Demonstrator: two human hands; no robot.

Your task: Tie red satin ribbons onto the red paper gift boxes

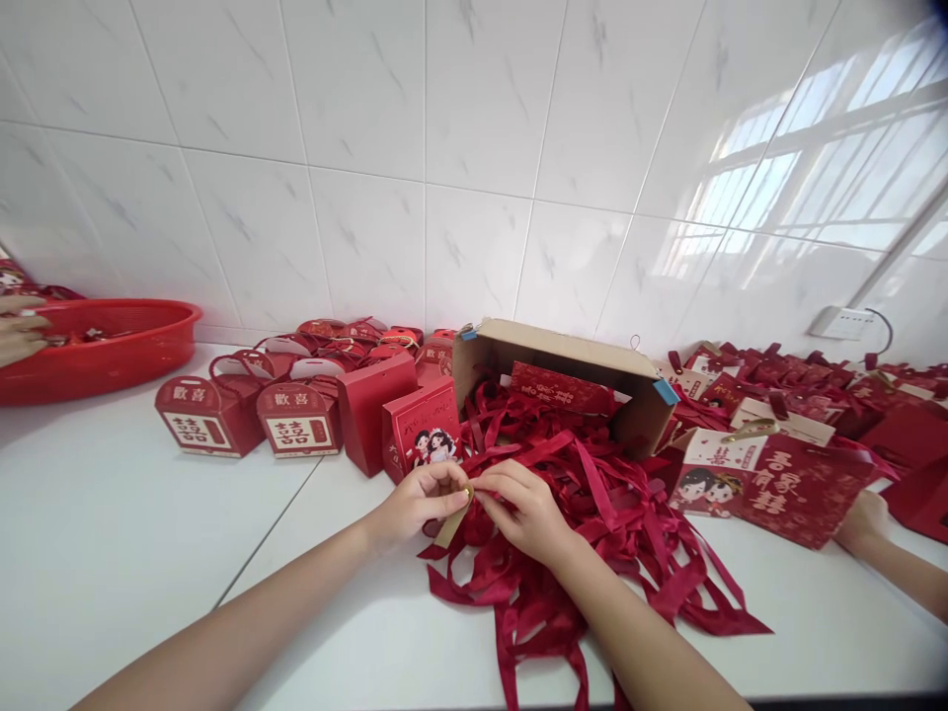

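Note:
My left hand (426,502) and my right hand (524,506) meet at the table's middle, fingertips nearly touching. Between thumb and finger, my left hand pinches a small gold strip (453,523), which hangs down from the fingertips. The fingers of my right hand are pressed together at the strip's upper end; what they grip is too small to make out. Beneath and beside both hands lies a heap of dark red ribbons (548,563), spilling from an open cardboard box (563,343). A red box with a cartoon couple (426,427) stands just behind my left hand.
Red gift boxes (300,420) stand in rows at left of the carton. A red plastic basin (148,346) is far left, with another person's hand (21,331) at it. On the right are more gift boxes (785,484) and a person's hand (865,523). A tiled wall rises behind.

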